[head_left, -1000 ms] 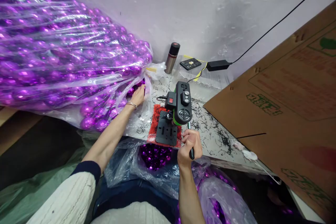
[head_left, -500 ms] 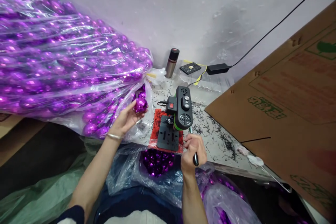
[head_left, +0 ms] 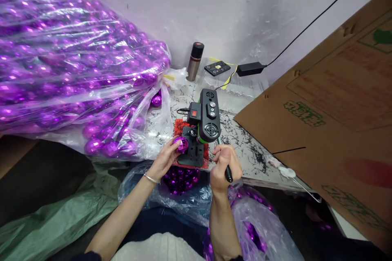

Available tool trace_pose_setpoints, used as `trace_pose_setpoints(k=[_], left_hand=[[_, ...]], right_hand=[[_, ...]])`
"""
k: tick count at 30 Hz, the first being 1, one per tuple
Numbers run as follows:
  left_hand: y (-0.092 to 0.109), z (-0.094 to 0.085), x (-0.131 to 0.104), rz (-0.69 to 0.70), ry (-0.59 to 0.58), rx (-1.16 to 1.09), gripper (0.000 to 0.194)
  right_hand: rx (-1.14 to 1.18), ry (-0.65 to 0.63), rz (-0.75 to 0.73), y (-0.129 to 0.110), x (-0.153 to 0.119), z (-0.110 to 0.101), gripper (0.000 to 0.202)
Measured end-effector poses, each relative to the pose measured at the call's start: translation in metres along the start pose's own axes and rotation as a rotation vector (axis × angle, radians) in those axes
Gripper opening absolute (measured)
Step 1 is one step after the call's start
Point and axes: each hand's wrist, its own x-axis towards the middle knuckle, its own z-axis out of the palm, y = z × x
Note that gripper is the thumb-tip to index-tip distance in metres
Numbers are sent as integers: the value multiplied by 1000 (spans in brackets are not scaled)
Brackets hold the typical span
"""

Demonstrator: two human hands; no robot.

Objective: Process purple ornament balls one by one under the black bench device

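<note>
Head view, clock centred on the black plate (head_left: pixel 196 153), 12 toward the wall. Left hand (head_left: pixel 165 158) at 8 o'clock, fingers clamped on the near side of a purple ball (head_left: pixel 183 145). Ball sits at 9 o'clock, over the plate's edge; whether it touches the plate: cannot tell. Right hand (head_left: pixel 227 166) at 4 o'clock, fingers wrapped round a lever (head_left: pixel 228 174) with a black grip. Machine (head_left: pixel 210 116) at 1 o'clock.

Judgement on handling: keep the left grip light and at the ball's side, thumb and fingertips clear of the machine's underside; square the ball before any lever load; press smoothly, since the shell looks thin.

Ball appearance: round, glossy, faceted, bright highlights; far side unseen. More like it in the clear bag (head_left: pixel 76 69), 10 o'clock.
</note>
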Motion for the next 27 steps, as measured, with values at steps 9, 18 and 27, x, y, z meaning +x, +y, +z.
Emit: trace_pose_setpoints(k=[9, 18, 27], left_hand=[[-39, 6, 25, 386, 137, 479, 58], [-47, -1, 19, 584, 88, 820, 54], [-45, 1, 17, 682, 44, 917, 56]], right_hand=[[-18, -30, 23, -6, 10, -1, 45], [25, -35, -4, -5, 6, -3, 40], [19, -32, -20, -2, -1, -3, 37]])
